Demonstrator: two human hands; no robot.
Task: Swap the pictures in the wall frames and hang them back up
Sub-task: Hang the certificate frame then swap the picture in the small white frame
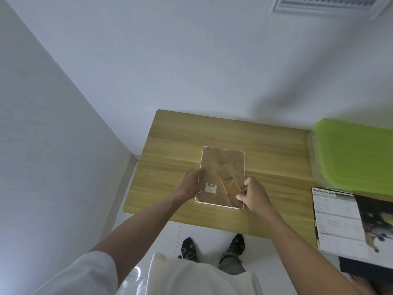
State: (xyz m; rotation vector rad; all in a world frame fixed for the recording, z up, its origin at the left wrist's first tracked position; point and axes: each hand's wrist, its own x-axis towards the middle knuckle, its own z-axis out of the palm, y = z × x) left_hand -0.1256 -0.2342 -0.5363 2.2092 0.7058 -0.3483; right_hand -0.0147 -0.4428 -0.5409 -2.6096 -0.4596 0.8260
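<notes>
Head view, looking down at a light wooden rectangular table (pixel 265 150) set against a plain white wall (pixel 191 60).

White-rimmed rectangular picture frame with rounded corners (pixel 221 177) lies back side up, brown board backing showing, near table centre, long side running roughly 12 to 6 o'clock. Small white barcode sticker (pixel 210 187) sits at the 7 o'clock part of the backing. A fold-out stand flap on the backing is visible toward 5 o'clock, detail blurred.

Left hand (pixel 189 184) at the frame's 9 o'clock edge, fingers curled around the rim, gripping it. Right hand (pixel 253 194) at the frame's 4 o'clock edge, thumb and fingers pinching the rim near the lower corner. Whether the frame rests flat on the table or is lifted slightly: cannot tell.

Lime green plastic lid on a clear plastic storage box (pixel 353 154) at 3 o'clock of the frame, well apart, on the table's right end. White printed sheet headed "SPECIFICATION" (pixel 333 218) at 4 o'clock, just below the box. A dark printed picture (pixel 374 220) overlaps the sheet's right side. Dark flat object (pixel 365 266) at 5 o'clock, at picture edge, too cut off to identify.

White short sleeves (pixel 91 271) on the person, feet in black patterned socks (pixel 189 249) on white tiled floor (pixel 212 231) at 6 o'clock. White ceiling vent (pixel 327 5) at 1 o'clock, top edge.
</notes>
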